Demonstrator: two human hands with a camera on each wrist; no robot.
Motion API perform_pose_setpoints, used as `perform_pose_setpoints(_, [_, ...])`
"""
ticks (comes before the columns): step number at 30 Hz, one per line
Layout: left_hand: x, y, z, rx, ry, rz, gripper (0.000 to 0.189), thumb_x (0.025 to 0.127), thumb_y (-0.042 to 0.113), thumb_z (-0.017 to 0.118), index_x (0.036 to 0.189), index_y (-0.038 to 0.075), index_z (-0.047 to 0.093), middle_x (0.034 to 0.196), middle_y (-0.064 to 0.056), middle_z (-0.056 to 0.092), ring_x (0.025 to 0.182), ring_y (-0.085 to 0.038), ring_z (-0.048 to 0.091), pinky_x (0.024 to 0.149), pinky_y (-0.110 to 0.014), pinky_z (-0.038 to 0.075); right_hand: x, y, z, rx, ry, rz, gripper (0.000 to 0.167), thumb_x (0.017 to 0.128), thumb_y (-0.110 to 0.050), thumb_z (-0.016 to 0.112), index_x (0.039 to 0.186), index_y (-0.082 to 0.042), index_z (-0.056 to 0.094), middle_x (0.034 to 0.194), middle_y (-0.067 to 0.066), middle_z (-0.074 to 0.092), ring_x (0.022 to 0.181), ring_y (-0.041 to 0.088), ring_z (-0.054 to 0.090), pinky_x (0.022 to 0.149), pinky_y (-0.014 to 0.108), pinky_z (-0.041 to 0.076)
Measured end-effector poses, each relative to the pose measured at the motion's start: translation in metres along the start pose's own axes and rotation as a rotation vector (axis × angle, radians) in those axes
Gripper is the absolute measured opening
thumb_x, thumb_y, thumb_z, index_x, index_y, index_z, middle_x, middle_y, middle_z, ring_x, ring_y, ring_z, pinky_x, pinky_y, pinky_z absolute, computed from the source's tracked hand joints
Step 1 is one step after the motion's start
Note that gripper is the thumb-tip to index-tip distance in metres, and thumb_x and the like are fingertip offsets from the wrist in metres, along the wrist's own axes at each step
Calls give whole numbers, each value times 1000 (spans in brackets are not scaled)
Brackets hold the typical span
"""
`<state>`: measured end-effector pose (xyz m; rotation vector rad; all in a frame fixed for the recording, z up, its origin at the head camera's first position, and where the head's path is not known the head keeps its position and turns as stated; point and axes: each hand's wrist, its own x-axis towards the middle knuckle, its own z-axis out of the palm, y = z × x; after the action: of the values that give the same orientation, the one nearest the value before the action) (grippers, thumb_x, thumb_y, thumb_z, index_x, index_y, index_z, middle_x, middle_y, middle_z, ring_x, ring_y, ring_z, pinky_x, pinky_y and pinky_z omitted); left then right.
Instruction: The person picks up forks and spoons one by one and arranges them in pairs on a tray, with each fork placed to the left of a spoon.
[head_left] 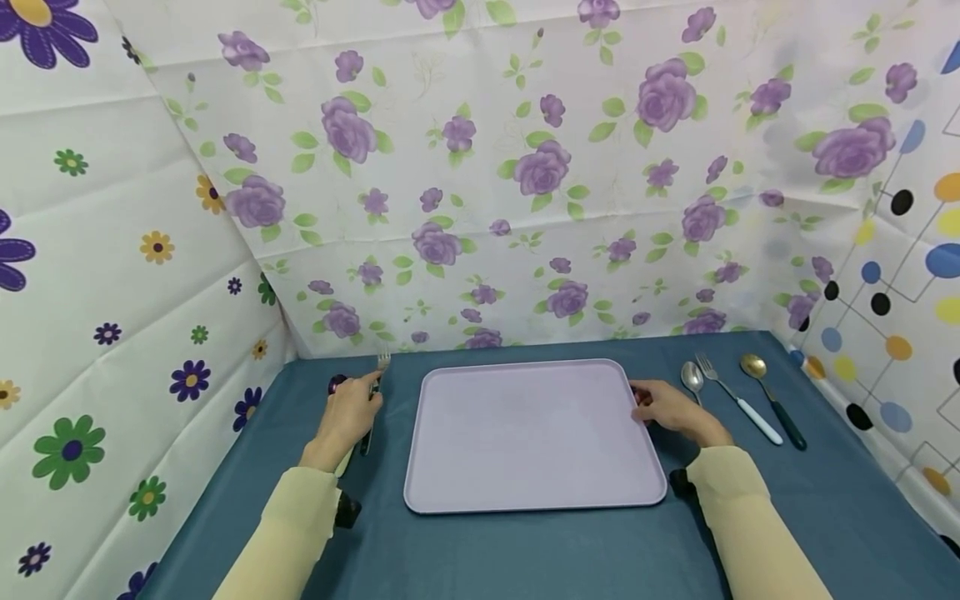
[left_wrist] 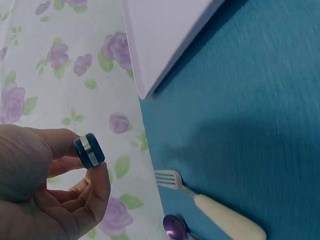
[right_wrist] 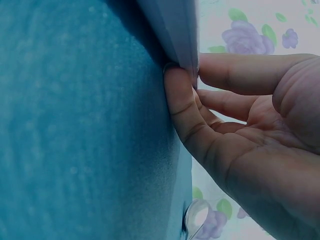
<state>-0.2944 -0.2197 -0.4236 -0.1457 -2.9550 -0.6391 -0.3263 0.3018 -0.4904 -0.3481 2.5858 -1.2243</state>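
- Between the thumb and fingertips of the left hand (head_left: 348, 412), a blue handle (left_wrist: 90, 150) with a silver band is pinched. Only its butt end shows in the left wrist view, so I cannot tell what kind of utensil it is.
- Just below that grip, on the blue tablecloth (head_left: 525, 550), lie a cream-handled fork (left_wrist: 215, 210) and a purple spoon (left_wrist: 175, 227). The hand touches neither, and the fork's tines point toward the flowered back wall.
- Inward from the left grip, just beside it but apart, is the left rim of the lilac tray (head_left: 525, 433). The tray lies flat with its long axis running from hand to hand.
- At the tray's opposite rim, the right hand (head_left: 675, 410) is in contact. Its thumb presses the rim from below and a finger lies over the top, so the rim is nipped between them while the other fingers stay fairly straight.
- Outward from the right grip and near it lie a silver spoon (head_left: 692, 377), a white-handled fork (head_left: 738, 400) and a gold spoon (head_left: 772, 400). Their handles point toward the person.
- Both hands flank the tray, but only the right one is on it.
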Motion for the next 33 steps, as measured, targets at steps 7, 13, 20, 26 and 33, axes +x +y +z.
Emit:
perform_pose_setpoints(7, [0, 7, 5, -23, -5, 8, 47, 101, 3, 53, 147, -4, 55, 79, -14, 55, 54, -19, 35, 48, -31, 30, -1, 0, 0, 8, 4, -6, 63, 95, 7, 64, 149, 22, 35, 100, 16, 57, 87, 25, 57, 76, 37, 56])
perform_pose_setpoints(13, [-1, 13, 10, -35, -6, 25, 46, 102, 3, 55, 147, -3, 56, 76, -12, 52, 58, -22, 41, 51, -32, 33, -1, 1, 0, 6, 7, -6, 63, 95, 7, 64, 148, 22, 36, 100, 17, 58, 87, 25, 57, 76, 37, 57])
perform_pose_setpoints(20, [-3, 20, 17, -53, -38, 10, 47, 103, 6, 58, 149, -2, 54, 63, -5, 47, 49, -14, 35, 46, -28, 31, 0, 1, 1, 13, 3, -4, 62, 95, 7, 65, 148, 22, 36, 100, 16, 58, 88, 25, 57, 77, 37, 56])
perform_pose_setpoints(26, [-5, 29, 22, -47, -46, 41, 46, 102, 5, 60, 147, -4, 55, 56, 1, 39, 46, -12, 33, 45, -26, 29, 1, 0, 1, 11, -1, 21, 64, 95, 7, 64, 150, 21, 35, 100, 17, 58, 88, 26, 57, 76, 35, 56])
perform_pose_setpoints(33, [-8, 37, 25, -15, -39, 68, 44, 101, 4, 61, 144, -6, 58, 62, -4, 46, 63, -20, 44, 58, -33, 37, 1, 0, 1, 10, -2, 31, 64, 96, 7, 63, 151, 20, 34, 101, 17, 58, 88, 26, 57, 76, 35, 56])
